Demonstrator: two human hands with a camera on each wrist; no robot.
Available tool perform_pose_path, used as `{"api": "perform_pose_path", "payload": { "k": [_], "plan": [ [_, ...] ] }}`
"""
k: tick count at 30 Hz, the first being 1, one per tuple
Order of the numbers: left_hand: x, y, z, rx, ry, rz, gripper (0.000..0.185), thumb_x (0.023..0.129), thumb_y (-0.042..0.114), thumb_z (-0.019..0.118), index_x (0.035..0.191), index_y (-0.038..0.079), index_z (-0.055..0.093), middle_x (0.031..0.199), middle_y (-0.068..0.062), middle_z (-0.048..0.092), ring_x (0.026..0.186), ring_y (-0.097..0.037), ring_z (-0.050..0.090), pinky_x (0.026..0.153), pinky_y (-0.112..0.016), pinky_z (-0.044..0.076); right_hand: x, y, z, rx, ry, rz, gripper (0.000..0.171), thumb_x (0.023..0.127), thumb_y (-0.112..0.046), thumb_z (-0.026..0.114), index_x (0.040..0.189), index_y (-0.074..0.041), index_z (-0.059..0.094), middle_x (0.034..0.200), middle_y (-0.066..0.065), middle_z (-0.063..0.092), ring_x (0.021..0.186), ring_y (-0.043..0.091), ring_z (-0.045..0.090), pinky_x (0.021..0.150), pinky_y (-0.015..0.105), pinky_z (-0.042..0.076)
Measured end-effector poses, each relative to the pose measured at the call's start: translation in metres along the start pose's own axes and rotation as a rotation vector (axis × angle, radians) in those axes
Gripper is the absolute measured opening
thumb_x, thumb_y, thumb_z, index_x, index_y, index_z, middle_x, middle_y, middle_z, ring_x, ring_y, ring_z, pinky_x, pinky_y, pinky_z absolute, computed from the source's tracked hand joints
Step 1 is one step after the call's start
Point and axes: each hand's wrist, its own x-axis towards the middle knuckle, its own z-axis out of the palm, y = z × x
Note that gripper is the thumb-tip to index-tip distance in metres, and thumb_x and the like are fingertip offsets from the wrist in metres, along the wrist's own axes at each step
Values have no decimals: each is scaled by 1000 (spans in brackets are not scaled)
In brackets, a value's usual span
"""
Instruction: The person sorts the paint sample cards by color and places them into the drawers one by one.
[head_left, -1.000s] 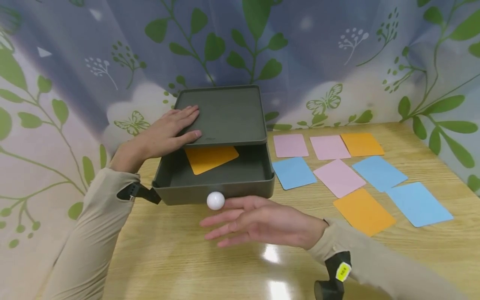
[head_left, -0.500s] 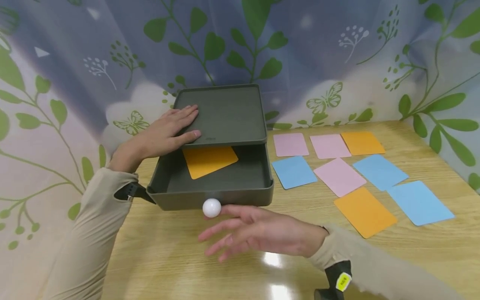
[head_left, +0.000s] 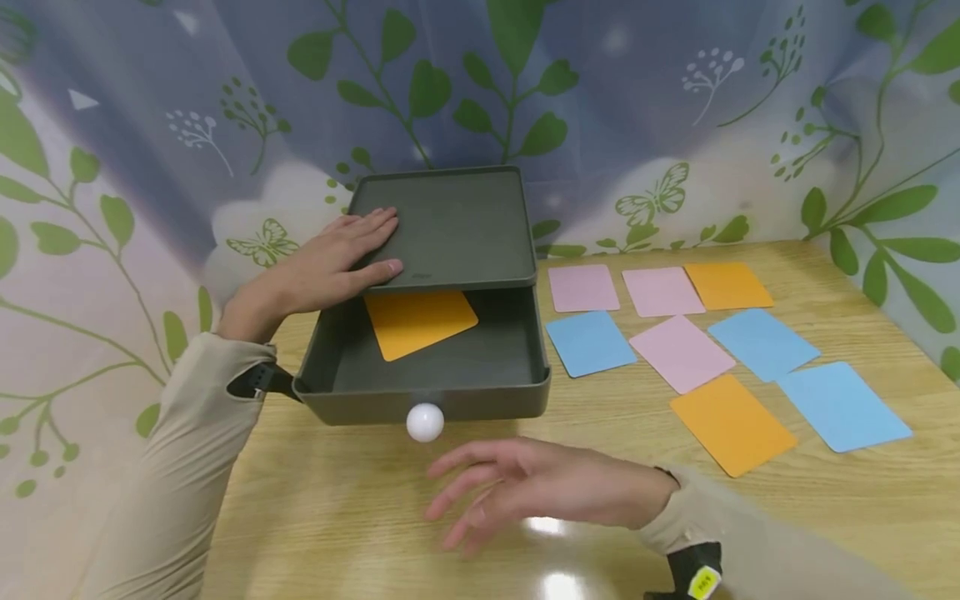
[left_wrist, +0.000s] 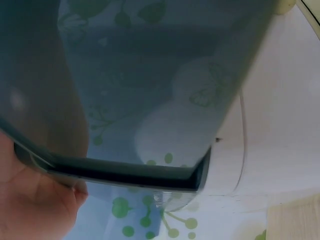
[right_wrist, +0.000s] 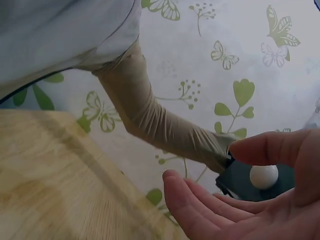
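A dark grey drawer box stands near the curtain. My left hand rests on the left part of its top with the fingers laid out. The box's drawer is pulled out toward me, with a white round knob on its front. Inside the drawer lies an orange card, its back part hidden under the box top. My right hand hovers to the right of the knob, apart from it, fingers loosely bent and holding nothing. In the right wrist view the knob appears beyond the thumb.
To the right of the box, several pink, blue and orange cards lie on the wooden table. A leaf-patterned curtain hangs behind and along both sides.
The drawer has come a little further out toward me, showing more of the orange card. My right hand has left the knob and drawn back right and nearer. The left hand stays put.
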Motion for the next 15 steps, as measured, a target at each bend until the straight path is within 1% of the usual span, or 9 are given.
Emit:
{"api": "perform_pose_path", "payload": {
  "k": [3, 4, 8, 9, 11, 12, 15],
  "plan": [
    [0, 0, 0, 4, 6, 2, 69, 102, 39, 43, 152, -2, 18, 160, -18, 11, 147, -31, 9, 118, -45, 3, -15, 5, -13, -108, 109, 53, 49, 98, -10, 54, 142, 2, 37, 129, 19, 57, 111, 33, 62, 97, 39, 48],
    [0, 0, 0, 6, 7, 3, 69, 102, 39, 43, 152, -2, 18, 160, -18, 11, 147, -31, 9, 118, -45, 3, -20, 7, -19, -134, 143, 55, 49, 98, -10, 54, 142, 4, 38, 128, 20, 57, 111, 33, 62, 96, 39, 49],
    [0, 0, 0, 8, 6, 3, 69, 103, 38, 43, 152, -3, 19, 159, -18, 11, 147, -32, 9, 118, -46, 4, -42, 11, -44, -310, 300, 66, 52, 95, -11, 59, 138, 10, 39, 124, 22, 59, 109, 36, 62, 92, 37, 50],
    [0, 0, 0, 9, 6, 3, 68, 103, 38, 43, 152, -3, 19, 159, -18, 11, 147, -32, 9, 118, -46, 4, -48, 11, -51, -366, 336, 75, 52, 95, -11, 60, 138, 11, 40, 123, 23, 59, 109, 36, 61, 91, 36, 51],
    [1, 0, 0, 10, 5, 2, 69, 103, 38, 43, 152, -3, 19, 159, -19, 11, 147, -32, 9, 118, -46, 4, -61, 10, -64, -517, 405, 85, 51, 94, -12, 61, 135, 12, 42, 121, 22, 60, 109, 35, 61, 90, 35, 51],
    [1, 1, 0, 11, 7, 3, 69, 103, 38, 43, 152, -3, 18, 159, -19, 12, 147, -32, 9, 118, -46, 4, -68, 9, -70, -588, 447, 101, 50, 94, -11, 62, 134, 12, 44, 120, 21, 60, 108, 34, 62, 89, 36, 51],
    [1, 2, 1, 11, 15, 3, 68, 102, 38, 43, 152, -3, 19, 159, -19, 12, 147, -32, 10, 118, -46, 4, -93, 9, -87, -796, 574, 137, 45, 94, -12, 62, 130, 11, 49, 118, 21, 60, 107, 36, 61, 84, 36, 53]
  ]
}}
